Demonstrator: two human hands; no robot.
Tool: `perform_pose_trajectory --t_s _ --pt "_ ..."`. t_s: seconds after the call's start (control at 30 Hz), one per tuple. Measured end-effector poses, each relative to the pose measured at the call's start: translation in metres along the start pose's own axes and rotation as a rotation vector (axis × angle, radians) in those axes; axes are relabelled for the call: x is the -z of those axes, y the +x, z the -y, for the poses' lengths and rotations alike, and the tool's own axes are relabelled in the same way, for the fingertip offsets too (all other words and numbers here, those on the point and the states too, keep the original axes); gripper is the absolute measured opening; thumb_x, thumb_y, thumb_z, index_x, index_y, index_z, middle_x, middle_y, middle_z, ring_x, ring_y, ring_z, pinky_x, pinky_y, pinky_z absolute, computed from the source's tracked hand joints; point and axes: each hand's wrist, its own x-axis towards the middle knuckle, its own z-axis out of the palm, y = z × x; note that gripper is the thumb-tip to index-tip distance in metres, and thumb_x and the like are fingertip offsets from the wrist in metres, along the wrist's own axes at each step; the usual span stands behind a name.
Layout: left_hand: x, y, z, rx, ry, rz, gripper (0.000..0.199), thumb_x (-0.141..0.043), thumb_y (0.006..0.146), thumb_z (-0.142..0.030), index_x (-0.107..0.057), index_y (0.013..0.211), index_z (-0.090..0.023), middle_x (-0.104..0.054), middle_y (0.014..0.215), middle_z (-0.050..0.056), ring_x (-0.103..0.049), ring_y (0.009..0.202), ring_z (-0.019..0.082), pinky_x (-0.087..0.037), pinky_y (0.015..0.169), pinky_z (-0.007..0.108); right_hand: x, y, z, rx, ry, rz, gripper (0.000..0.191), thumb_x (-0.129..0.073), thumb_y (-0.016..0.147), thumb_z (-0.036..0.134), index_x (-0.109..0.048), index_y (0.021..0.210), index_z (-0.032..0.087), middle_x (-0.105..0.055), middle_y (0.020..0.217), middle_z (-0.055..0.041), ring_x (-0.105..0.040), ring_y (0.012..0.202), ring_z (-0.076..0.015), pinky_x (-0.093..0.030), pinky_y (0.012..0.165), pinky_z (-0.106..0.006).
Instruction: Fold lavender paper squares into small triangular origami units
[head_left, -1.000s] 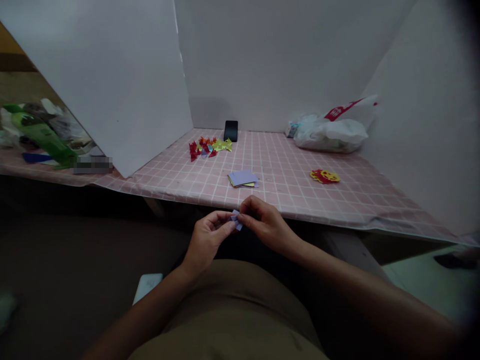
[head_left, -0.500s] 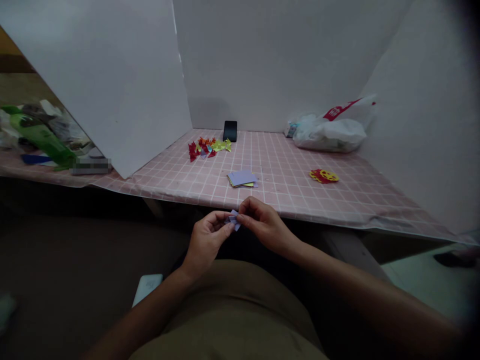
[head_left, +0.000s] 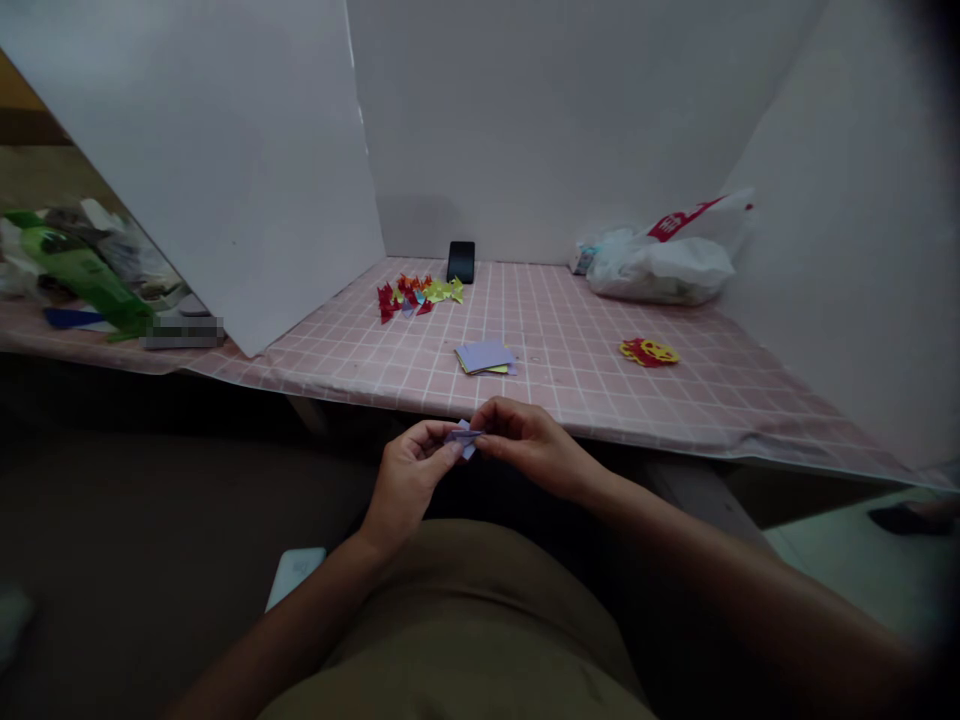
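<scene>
A small piece of folded purple paper (head_left: 466,438) is held in front of the table's near edge, above my lap. My left hand (head_left: 409,475) pinches its left side between thumb and fingers. At its right side, my right hand (head_left: 529,440) has thumb and forefinger closed on a fold. Just beyond my hands, a stack of paper sheets (head_left: 484,355), purple on top with yellow beneath, lies on the table. Farther back on the left sits a cluster of small folded paper figures (head_left: 412,293) in red, orange, yellow and other colours.
The pink checked tablecloth (head_left: 555,325) covers the table between white panels (head_left: 540,130). A dark phone (head_left: 460,262) leans at the back. To the right are red and yellow cut-out shapes (head_left: 649,352) and a white plastic bag (head_left: 660,268). A green bottle (head_left: 82,275) lies far left.
The purple paper has turned slightly between my fingers, and a narrow flap now points toward my right hand. My right hand has shifted a little left. The things on the table stay put.
</scene>
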Motion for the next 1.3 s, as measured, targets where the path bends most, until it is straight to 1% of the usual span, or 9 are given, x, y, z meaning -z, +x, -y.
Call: perform_pose_trajectory --t_s 0.1,0.2,0.33,0.43,0.63,0.73,0.93,1.17,1.3 --pt "-0.001 -0.001 -0.001 0.000 -0.002 0.007 0.020 -0.080 0.072 -0.026 -0.074 0.089 -0.017 -0.075 0.083 0.002 -0.066 0.076 0.014 -0.051 0.076 0.026 -0.003 0.000 0.001 -0.028 0.051 -0.011 0.007 -0.067 0.080 0.019 -0.062 0.085 0.018 -0.063 0.079 0.0004 -0.056 0.073 -0.0140 -0.042 0.067 -0.028" --pt "-0.004 -0.001 -0.002 -0.022 0.025 0.001 0.020 -0.080 0.072 -0.026 -0.074 0.088 -0.016 -0.075 0.084 0.003 -0.067 0.078 0.015 -0.051 0.078 0.026 -0.008 0.000 0.001 -0.062 0.088 -0.056 0.007 -0.066 0.077 0.018 -0.061 0.082 0.018 -0.061 0.076 0.0016 -0.054 0.069 -0.0126 -0.040 0.064 -0.027" --pt "-0.006 -0.002 -0.003 -0.043 0.060 -0.009 0.019 -0.080 0.072 -0.026 -0.074 0.086 -0.015 -0.075 0.082 0.003 -0.066 0.076 0.015 -0.052 0.076 0.026 -0.012 -0.002 -0.001 -0.064 0.069 -0.101 0.006 -0.067 0.077 0.019 -0.062 0.081 0.018 -0.060 0.074 0.0023 -0.053 0.068 -0.0122 -0.039 0.063 -0.027" --pt "-0.005 -0.002 -0.002 -0.026 0.062 -0.015 0.018 -0.080 0.073 -0.027 -0.074 0.086 -0.016 -0.075 0.081 0.002 -0.066 0.075 0.015 -0.051 0.076 0.026 -0.012 -0.002 0.000 -0.081 0.086 -0.093 0.006 -0.067 0.078 0.019 -0.062 0.080 0.018 -0.061 0.073 0.0023 -0.054 0.067 -0.0124 -0.040 0.064 -0.027" --pt "-0.001 0.001 0.001 0.010 0.009 -0.020 0.018 -0.080 0.072 -0.027 -0.075 0.085 -0.016 -0.075 0.077 0.002 -0.066 0.072 0.014 -0.052 0.074 0.026 -0.010 -0.001 0.003 -0.146 0.241 -0.052 0.007 -0.068 0.077 0.019 -0.064 0.082 0.019 -0.066 0.077 0.0013 -0.060 0.072 -0.0136 -0.046 0.070 -0.029" --pt "-0.001 0.001 0.001 0.028 -0.011 -0.025 0.019 -0.081 0.072 -0.028 -0.075 0.085 -0.016 -0.075 0.077 0.003 -0.066 0.071 0.014 -0.052 0.074 0.027 -0.009 -0.001 0.002 -0.144 0.233 -0.053 0.007 -0.069 0.077 0.021 -0.064 0.082 0.019 -0.067 0.077 0.0008 -0.061 0.073 -0.0147 -0.047 0.070 -0.030" --pt "-0.002 0.001 0.001 0.026 -0.023 -0.024 0.018 -0.081 0.071 -0.027 -0.075 0.085 -0.016 -0.075 0.076 0.002 -0.066 0.071 0.013 -0.052 0.073 0.025 -0.010 -0.002 0.001 -0.144 0.228 -0.052 0.007 -0.069 0.078 0.021 -0.064 0.082 0.019 -0.066 0.077 0.0005 -0.060 0.072 -0.0137 -0.046 0.070 -0.029" --pt "-0.002 0.001 0.002 0.034 -0.010 -0.010 0.018 -0.082 0.071 -0.027 -0.075 0.084 -0.016 -0.075 0.077 0.002 -0.066 0.072 0.013 -0.052 0.073 0.025 -0.011 -0.002 0.000 -0.147 0.240 -0.075 0.006 -0.069 0.076 0.020 -0.064 0.079 0.018 -0.065 0.074 0.0010 -0.058 0.068 -0.0131 -0.045 0.066 -0.028" --pt "-0.003 0.002 0.001 0.028 -0.014 -0.016 0.019 -0.081 0.072 -0.027 -0.075 0.086 -0.015 -0.076 0.078 0.003 -0.067 0.073 0.014 -0.053 0.074 0.026 -0.010 -0.002 0.004 -0.149 0.285 -0.073 0.006 -0.068 0.075 0.019 -0.066 0.081 0.018 -0.066 0.074 0.0009 -0.059 0.068 -0.0133 -0.046 0.069 -0.029"
